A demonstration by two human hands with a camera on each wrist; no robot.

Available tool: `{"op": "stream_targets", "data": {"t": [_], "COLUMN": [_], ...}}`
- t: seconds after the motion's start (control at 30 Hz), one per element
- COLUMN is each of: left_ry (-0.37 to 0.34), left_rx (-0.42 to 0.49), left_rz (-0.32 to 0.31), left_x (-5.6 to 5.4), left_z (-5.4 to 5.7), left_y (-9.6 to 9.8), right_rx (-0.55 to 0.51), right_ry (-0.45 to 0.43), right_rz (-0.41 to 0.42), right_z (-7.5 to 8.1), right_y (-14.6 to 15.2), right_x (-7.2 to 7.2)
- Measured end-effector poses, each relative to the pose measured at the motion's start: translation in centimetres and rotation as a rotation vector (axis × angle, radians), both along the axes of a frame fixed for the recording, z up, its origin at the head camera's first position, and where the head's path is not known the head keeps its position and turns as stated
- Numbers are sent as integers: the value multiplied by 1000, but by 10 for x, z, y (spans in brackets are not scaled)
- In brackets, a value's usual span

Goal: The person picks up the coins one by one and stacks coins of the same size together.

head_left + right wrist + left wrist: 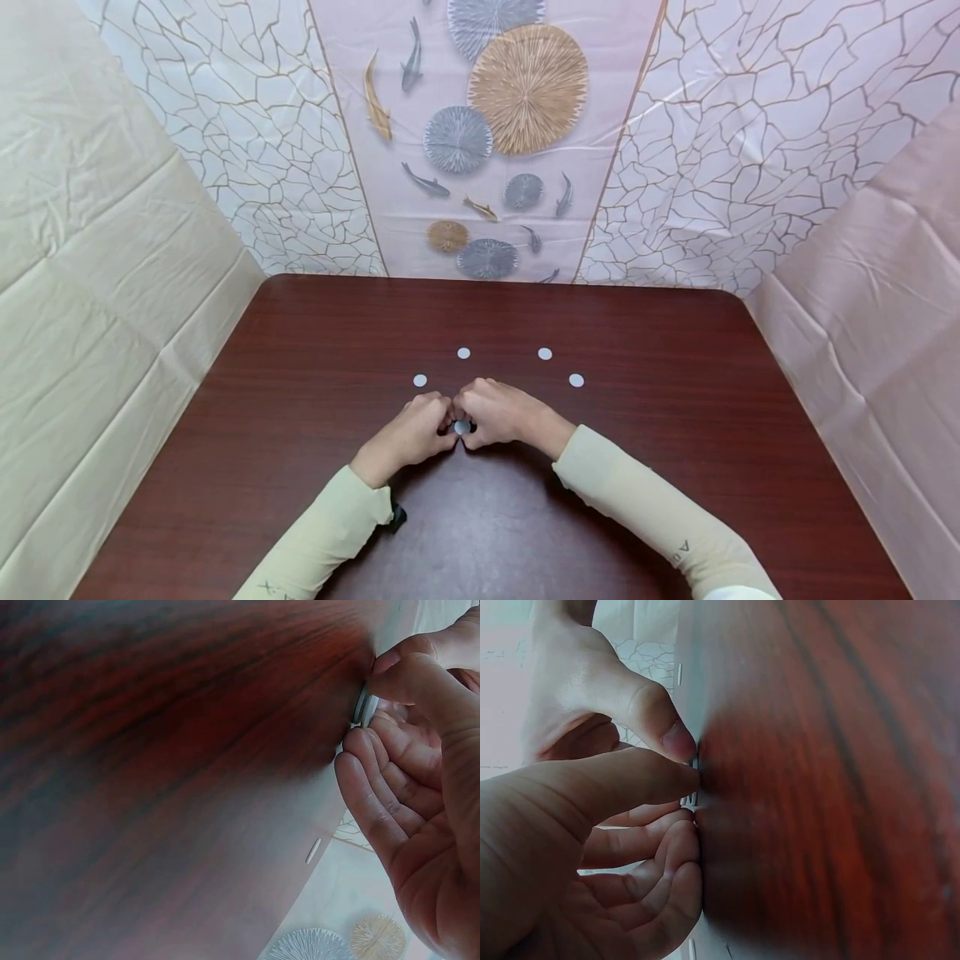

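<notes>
At the middle of the table a small round white disc lies between both hands. My left hand holds it from the left, its thumb and curled fingers at the edge. From the other side my right hand grips it too, the two thumbs meeting at its near edge. In the right wrist view the disc shows edge-on, with a dark layer against its pale one. Fingertips hide most of it in the left wrist view, where the fingers rest on the tabletop.
Beyond the hands, white discs lie in an arc on the dark red wooden table: two at left and two at right. Patterned cloth hangs behind the far edge, and plain cloth flanks both sides.
</notes>
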State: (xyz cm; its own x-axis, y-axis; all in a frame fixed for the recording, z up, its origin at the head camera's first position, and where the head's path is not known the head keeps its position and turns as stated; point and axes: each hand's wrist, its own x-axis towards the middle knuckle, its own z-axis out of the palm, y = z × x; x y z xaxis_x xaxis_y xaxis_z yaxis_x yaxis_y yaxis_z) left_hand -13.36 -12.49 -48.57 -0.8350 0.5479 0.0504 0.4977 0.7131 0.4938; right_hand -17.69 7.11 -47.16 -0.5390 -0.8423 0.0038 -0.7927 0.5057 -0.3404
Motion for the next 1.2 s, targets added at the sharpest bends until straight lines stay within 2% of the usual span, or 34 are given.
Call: {"op": "stream_targets", "data": {"t": [0.2, 0.8, 1.2], "left_ry": [24, 9, -5], "left_rx": [-1, -14, -23], "left_rz": [2, 12, 12], "left_x": [0, 0, 1], "left_z": [-1, 1, 1], "left_y": [0, 0, 2], "right_rx": [2, 6, -9], "right_ry": [-2, -27, -61], "right_rz": [2, 15, -9], "right_z": [-1, 2, 0], "right_y": [-1, 2, 4], "right_x": [-1, -1, -1]}}
